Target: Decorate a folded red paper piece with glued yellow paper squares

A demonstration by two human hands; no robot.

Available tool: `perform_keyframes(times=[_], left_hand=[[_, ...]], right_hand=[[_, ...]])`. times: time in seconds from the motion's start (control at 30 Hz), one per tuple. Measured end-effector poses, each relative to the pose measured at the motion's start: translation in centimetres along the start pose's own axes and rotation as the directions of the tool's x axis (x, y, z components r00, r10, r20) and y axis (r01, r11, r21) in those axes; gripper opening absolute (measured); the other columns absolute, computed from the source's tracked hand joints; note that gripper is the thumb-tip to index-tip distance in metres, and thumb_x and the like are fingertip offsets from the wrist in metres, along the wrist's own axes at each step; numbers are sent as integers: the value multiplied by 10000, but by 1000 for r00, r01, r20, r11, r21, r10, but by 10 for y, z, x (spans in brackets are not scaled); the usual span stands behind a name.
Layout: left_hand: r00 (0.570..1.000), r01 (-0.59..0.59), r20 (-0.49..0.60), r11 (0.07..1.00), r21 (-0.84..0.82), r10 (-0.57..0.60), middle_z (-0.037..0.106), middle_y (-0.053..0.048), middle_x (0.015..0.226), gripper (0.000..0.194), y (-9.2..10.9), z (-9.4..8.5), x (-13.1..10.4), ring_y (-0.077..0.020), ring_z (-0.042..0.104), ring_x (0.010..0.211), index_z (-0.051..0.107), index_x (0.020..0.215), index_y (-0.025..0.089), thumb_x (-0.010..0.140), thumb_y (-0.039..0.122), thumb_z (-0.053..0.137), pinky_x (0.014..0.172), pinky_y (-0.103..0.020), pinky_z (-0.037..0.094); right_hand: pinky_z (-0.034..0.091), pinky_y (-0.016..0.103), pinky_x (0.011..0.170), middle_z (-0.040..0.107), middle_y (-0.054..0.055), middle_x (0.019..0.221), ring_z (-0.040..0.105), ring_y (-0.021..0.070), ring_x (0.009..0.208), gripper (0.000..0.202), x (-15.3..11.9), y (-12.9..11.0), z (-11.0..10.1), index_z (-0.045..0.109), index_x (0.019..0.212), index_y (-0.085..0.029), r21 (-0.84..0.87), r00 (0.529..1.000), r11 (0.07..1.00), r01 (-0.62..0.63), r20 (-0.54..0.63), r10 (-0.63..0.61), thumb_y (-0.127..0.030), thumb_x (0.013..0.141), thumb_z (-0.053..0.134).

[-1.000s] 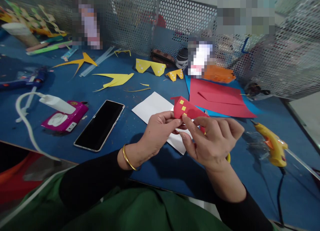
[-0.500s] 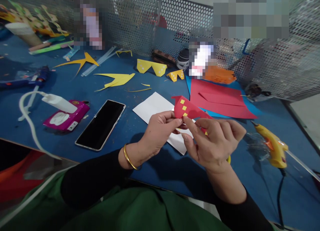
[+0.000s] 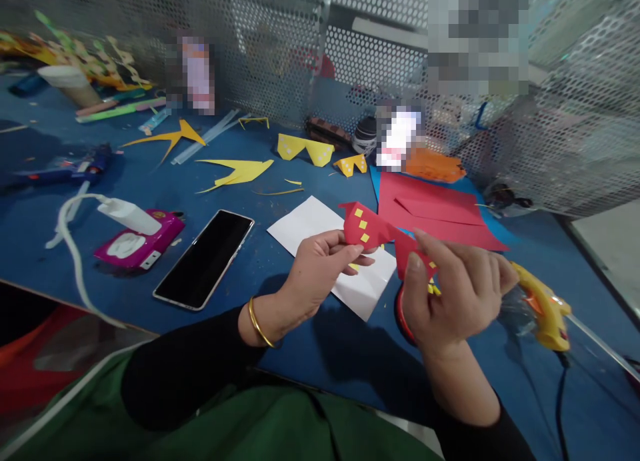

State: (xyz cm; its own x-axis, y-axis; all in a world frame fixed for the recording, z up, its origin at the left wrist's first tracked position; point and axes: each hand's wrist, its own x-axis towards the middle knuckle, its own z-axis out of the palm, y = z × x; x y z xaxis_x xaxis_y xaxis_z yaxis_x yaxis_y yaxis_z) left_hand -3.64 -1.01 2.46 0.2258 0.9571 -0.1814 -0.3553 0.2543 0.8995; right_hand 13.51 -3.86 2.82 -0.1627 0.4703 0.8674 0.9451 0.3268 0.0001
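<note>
Head view: where's the red glasses-shaped paper cutout [image 3: 383, 231]?

Raised over the right part of the white paper sheet [image 3: 305, 224], above the blue counter [image 3: 215, 198]. The left hand [image 3: 313, 268] pinches its lower left edge between thumb and fingers.

And the right hand [image 3: 457, 291]?

Just right of the sheet, thumb and forefinger apart near the other lobe — I can't tell if they touch it. The left lobe's squares are uncovered, so they look placed.

How does it look?

Slightly tilted, three small yellow paper squares [image 3: 363, 224] in a slanting row, another partly visible at right.
</note>
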Motion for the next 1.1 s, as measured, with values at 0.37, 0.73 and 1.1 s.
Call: perform_keyframes(times=[0.37, 0.73, 1.1], left_hand=[[998, -56, 14, 997, 52, 55, 804, -75, 940, 136, 0, -4, 5, -180, 765, 834, 750, 917, 173, 819, 264, 728, 663, -241, 491], [996, -85, 39, 996, 41, 83, 803, -78, 934, 183, 4, 2, 9, -187, 759, 859, 759, 920, 166, 776, 277, 777, 688, -248, 494], [990, -91, -112, 994, -63, 83, 786, -55, 852, 262, 4, 30, 6, -138, 704, 735, 777, 870, 157, 728, 360, 862, 820, -304, 502]], right_hand=[[516, 429, 796, 786, 76, 989, 710, 277, 950, 324, 67, 24, -1, 737, 1081, -223, 297, 725, 790, -536, 642, 250, -443, 876, 616], [466, 347, 652, 756, 60, 832, 665, 206, 723, 296, 77, 29, 11, 749, 987, -192, 279, 601, 745, -606, 774, 199, -401, 827, 613], [454, 347, 625, 750, 70, 806, 644, 192, 666, 277, 80, 33, 2, 740, 1003, -172, 280, 648, 792, -543, 740, 182, -333, 830, 594]])
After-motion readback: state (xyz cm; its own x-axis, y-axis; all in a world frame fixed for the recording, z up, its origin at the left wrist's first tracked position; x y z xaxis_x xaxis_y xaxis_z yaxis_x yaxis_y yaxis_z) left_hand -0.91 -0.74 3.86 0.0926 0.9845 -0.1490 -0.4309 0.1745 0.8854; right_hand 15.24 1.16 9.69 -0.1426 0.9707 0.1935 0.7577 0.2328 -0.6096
